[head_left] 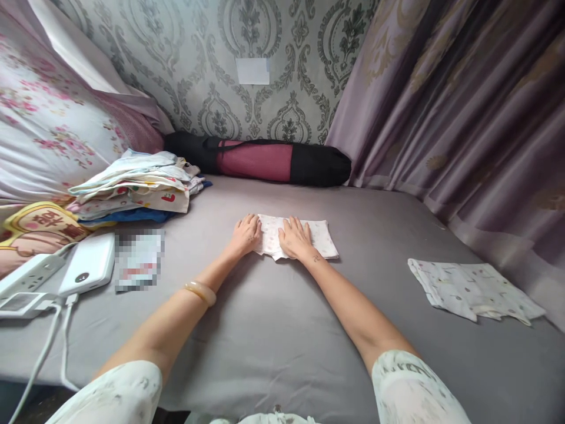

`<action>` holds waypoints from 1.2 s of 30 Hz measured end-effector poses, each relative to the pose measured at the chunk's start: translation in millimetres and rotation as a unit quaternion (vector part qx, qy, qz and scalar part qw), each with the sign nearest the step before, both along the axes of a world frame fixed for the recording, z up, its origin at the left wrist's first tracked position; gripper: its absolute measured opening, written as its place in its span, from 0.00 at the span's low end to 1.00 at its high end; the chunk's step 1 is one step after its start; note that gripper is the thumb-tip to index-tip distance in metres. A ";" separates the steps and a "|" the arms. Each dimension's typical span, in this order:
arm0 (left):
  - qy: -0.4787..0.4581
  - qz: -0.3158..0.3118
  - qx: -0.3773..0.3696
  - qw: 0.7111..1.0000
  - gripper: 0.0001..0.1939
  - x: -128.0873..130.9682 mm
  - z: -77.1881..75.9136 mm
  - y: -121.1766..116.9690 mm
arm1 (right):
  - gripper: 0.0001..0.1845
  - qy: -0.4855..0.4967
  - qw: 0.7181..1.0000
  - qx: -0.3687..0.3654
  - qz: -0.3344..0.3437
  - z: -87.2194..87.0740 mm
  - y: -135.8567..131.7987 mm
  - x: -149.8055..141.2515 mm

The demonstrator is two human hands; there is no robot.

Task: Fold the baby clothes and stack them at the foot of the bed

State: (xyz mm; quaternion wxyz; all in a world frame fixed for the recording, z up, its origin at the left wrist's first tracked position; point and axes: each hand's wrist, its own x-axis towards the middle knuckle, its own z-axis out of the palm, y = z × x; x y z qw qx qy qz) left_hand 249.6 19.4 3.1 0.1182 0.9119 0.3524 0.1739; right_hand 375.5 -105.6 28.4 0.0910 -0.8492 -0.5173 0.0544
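A small white garment with a faint pale print (324,238) lies folded flat on the grey sheet (273,318), in the middle of the view. Resting on its left end is my left hand (247,234), palm down, fingers stretched forward. My right hand (295,237) presses flat near the garment's middle, fingers somewhat spread. Neither hand grips the cloth. Off to the right, apart from both hands, another folded white garment with a small print (477,288) lies on the sheet.
A pile of folded clothes (136,182) stands at the left, before a floral cushion or bedding (57,129). Nearer are a white power bank (89,262), a power strip (33,274) and cables. A black and maroon roll bag (256,160) lies along the wall; a purple curtain (424,106) hangs right.
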 end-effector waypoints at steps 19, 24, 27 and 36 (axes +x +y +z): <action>-0.063 0.038 -0.053 0.996 0.19 -4.8 -11.3 12.0 | 0.32 0.028 1.000 0.000 0.004 -1.2 24.0 -20.7; -0.059 0.046 -0.056 0.996 0.21 -5.2 -9.5 10.5 | 0.32 0.023 1.000 0.016 0.004 -0.9 32.7 -28.3; -0.066 0.042 -0.066 0.995 0.21 -5.7 -9.8 10.7 | 0.32 0.023 0.999 0.023 0.013 -4.6 38.2 -32.1; -0.074 0.043 -0.075 0.994 0.22 -5.4 -9.4 10.7 | 0.32 0.026 0.999 0.025 0.027 -7.4 47.7 -39.9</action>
